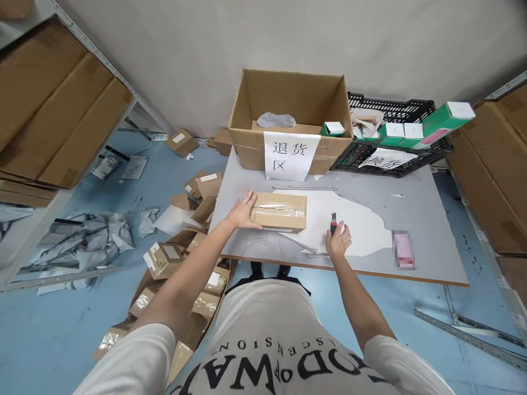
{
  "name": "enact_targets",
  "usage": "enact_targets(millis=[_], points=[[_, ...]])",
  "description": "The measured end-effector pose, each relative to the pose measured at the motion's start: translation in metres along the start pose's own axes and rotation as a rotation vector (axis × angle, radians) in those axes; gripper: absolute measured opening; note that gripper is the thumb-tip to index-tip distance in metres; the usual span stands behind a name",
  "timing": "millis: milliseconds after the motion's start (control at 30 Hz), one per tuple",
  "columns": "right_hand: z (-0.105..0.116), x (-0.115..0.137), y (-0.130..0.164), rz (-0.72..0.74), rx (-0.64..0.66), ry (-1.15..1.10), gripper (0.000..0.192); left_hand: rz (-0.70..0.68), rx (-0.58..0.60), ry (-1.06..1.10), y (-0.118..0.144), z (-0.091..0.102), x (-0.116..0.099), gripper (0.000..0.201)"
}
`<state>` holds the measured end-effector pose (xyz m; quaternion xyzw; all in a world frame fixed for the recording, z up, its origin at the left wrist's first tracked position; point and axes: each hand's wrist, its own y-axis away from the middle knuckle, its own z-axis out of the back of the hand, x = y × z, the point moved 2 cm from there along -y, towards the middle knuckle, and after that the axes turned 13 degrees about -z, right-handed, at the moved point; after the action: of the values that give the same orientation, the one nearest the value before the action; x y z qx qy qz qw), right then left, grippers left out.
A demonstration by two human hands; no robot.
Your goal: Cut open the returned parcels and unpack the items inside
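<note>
A person in a white printed T-shirt stands at the near edge of a grey table, seen from above, both bare arms reaching forward. The right hand is curled shut around a small utility knife with a red and black grip, its tip pointing away from the body; the hand rests on a torn white sheet that covers part of the tabletop. The left hand lies flat with fingers loosely spread, pressed against the left end of a small brown parcel sealed with clear tape. The parcel sits on the table just left of the knife, not touching it. Farther right on the table lies a pink object (blurred, so its nature cannot be told). At the far edge stands a large open cardboard box with a white paper sign taped to its front, and beside it a black plastic crate holding green and white cartons. On the blue floor to the left, small parcels and grey mailing bags lie scattered.
</note>
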<state>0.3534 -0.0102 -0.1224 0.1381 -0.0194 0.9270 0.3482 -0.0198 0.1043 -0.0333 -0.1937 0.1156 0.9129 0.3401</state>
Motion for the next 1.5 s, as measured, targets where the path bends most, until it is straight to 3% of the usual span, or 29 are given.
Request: enact_targets(millis=[100, 200, 267, 367, 500, 700, 833, 1000, 1200, 1500], points=[[0.031, 0.046, -0.022, 0.279, -0.02, -0.087, 0.069, -0.005, -0.041, -0.055, 0.013, -0.007, -0.019, 0.116], [0.051, 0.108, -0.036, 0.701, 0.153, -0.081, 0.066, -0.068, -0.04, -0.109, 0.027, -0.026, -0.047, 0.093], [0.055, 0.148, -0.036, 0.914, 0.271, -0.033, 0.069, -0.103, -0.022, -0.132, 0.033, -0.04, -0.063, 0.089], [0.049, 0.189, -0.029, 1.065, 0.364, 0.098, 0.074, -0.126, -0.016, -0.156, 0.036, -0.053, -0.075, 0.088], [0.033, 0.202, -0.018, 1.127, 0.387, 0.263, 0.066, -0.142, -0.016, -0.157, 0.037, -0.056, -0.075, 0.087], [0.019, 0.197, -0.005, 1.182, 0.266, 0.37, 0.052, -0.159, -0.008, -0.148, 0.038, -0.056, -0.071, 0.093], [0.029, 0.21, -0.006, 1.239, 0.282, 0.452, 0.047, -0.175, -0.003, -0.171, 0.038, -0.058, -0.07, 0.095], [0.052, 0.231, -0.015, 1.246, 0.407, 0.611, 0.038, -0.189, -0.003, -0.192, 0.038, -0.059, -0.07, 0.098], [0.064, 0.247, -0.02, 1.242, 0.46, 0.612, 0.032, -0.188, 0.009, -0.18, 0.039, -0.06, -0.071, 0.102], [0.071, 0.255, -0.057, 1.03, 0.486, 0.438, 0.033, -0.181, 0.004, -0.161, 0.042, -0.061, -0.07, 0.102]])
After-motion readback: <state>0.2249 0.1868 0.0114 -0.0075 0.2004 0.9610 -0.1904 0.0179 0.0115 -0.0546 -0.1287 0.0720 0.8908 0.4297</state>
